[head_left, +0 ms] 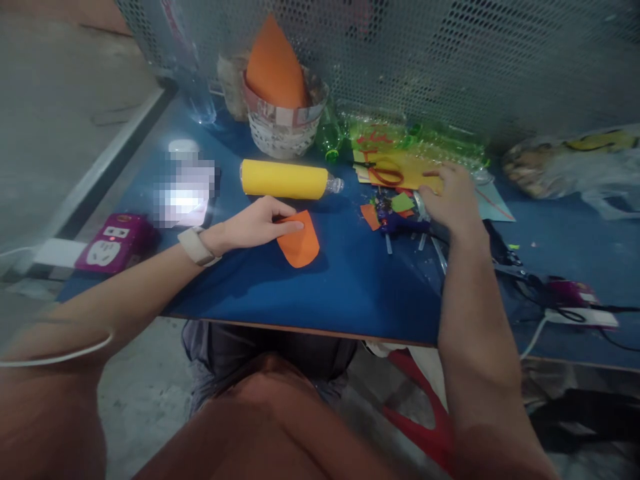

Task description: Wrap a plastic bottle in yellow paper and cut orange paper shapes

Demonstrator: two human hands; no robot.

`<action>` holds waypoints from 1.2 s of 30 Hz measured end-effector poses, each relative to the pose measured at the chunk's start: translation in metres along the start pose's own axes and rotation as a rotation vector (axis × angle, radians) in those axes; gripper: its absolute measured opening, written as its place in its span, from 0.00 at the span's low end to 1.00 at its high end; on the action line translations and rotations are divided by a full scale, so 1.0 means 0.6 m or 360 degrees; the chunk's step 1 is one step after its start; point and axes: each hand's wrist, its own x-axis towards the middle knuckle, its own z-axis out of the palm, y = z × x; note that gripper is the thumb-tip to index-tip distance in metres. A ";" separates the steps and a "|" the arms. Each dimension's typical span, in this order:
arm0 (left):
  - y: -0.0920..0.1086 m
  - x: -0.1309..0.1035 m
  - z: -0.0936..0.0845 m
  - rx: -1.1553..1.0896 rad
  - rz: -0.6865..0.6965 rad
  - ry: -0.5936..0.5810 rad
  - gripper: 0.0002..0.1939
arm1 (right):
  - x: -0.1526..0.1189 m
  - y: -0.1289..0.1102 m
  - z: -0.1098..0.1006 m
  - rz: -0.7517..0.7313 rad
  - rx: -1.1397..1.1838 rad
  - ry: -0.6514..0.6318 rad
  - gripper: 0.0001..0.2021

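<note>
My left hand [260,223] pinches a cut piece of orange paper [300,247] by its upper left side, thumb on top, just over the blue table. Over the right end of a pile of yellow paper [417,168], my right hand [453,200] reaches out with fingers apart; I cannot tell whether it touches the sheets. Red-handled scissors [387,173] lie on that pile. Nearer me is a blue glue gun [400,223] among orange and green paper scraps. Behind my left hand, a plastic bottle wrapped in yellow paper [285,179] lies on its side.
A woven basket [285,133] with an orange paper cone stands at the back. Green plastic bottles [445,143] lie by the mesh panel. A lit phone [187,200] and a purple power socket [117,243] are at left; cables [540,303] run at right.
</note>
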 end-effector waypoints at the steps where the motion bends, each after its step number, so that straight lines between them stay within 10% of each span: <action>1: 0.002 0.000 -0.001 0.0018 -0.0021 -0.0064 0.24 | -0.005 -0.011 -0.002 -0.0058 0.0016 0.0035 0.15; 6: 0.007 -0.002 0.003 -0.0128 -0.0120 -0.0148 0.21 | -0.062 -0.110 0.007 -0.0531 0.0256 0.0087 0.08; 13: 0.005 0.000 -0.001 -0.0932 -0.0051 0.0376 0.21 | -0.166 -0.252 0.052 -0.1032 0.0380 -0.0473 0.15; 19: 0.014 0.002 -0.014 -0.0940 0.0115 0.0497 0.21 | -0.179 -0.261 0.073 -0.1195 0.0206 -0.0851 0.27; 36: 0.000 0.009 -0.027 -0.0905 0.0233 0.0634 0.16 | -0.186 -0.270 0.072 -0.1278 0.0070 -0.1016 0.30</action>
